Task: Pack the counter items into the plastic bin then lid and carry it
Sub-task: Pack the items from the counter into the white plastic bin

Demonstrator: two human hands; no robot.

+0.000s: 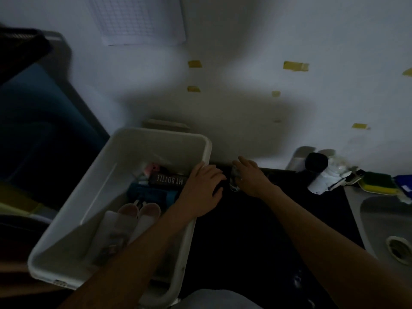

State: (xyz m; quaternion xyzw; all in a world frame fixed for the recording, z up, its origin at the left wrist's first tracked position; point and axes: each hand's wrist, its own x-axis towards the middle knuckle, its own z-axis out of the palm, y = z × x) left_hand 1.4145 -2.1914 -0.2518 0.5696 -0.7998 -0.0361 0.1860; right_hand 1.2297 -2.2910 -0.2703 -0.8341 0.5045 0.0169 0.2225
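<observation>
Bin [133, 152] holds bottle [168, 179] reading "MY BOTTLE" (upside down); right hand [250, 178] grips glass [234, 182].

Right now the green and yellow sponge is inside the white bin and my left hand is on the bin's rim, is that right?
Not quite. In the head view the green and yellow sponge lies beside the sink, outside the white bin. Your left hand is on the bin's rim, as you said.
</observation>
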